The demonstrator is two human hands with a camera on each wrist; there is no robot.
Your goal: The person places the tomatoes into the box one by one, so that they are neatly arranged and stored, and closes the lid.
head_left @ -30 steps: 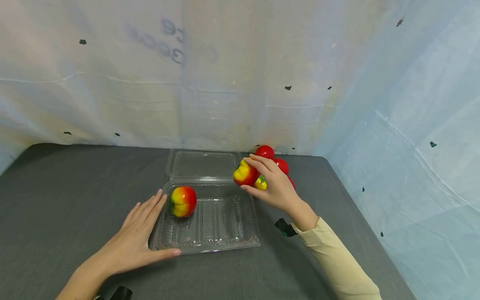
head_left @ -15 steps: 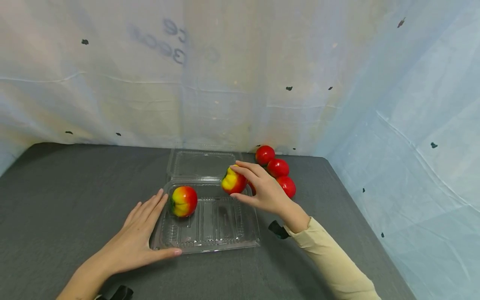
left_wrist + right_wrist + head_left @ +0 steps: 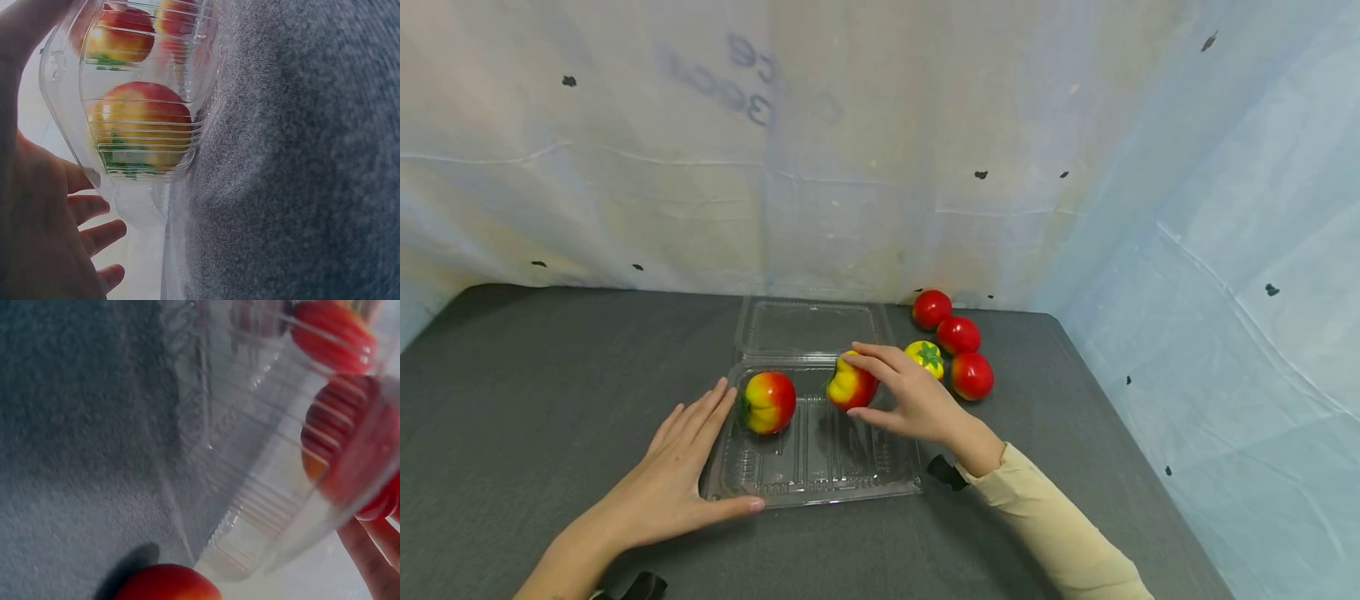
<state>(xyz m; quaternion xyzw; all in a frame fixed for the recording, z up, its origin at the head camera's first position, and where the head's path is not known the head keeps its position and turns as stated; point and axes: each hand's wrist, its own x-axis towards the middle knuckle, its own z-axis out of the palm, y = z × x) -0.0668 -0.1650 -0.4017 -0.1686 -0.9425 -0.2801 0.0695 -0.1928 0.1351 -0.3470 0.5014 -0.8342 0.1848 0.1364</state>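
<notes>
My right hand grips a red-and-yellow bell pepper between thumb and fingers, over the back right of a clear plastic clamshell box. A second red-and-yellow bell pepper sits inside the box at its left; in the left wrist view that pepper shows through the ribbed wall. My left hand lies along the box's left side, fingers straight, thumb at the front edge. In the right wrist view, the box wall partly veils the gripped pepper and the right fingers.
A yellow pepper with a green star-shaped top lies right of the box. Several glossy red round pieces stand beside it, the nearest red piece at the right. The box's lid lies opened back on the grey tabletop, towards the plastic-sheet wall.
My right hand has carried the pepper left and towards me, from beside the red pieces to over the box. The yellow pepper behind it shows more fully. My left hand has stayed in place.
</notes>
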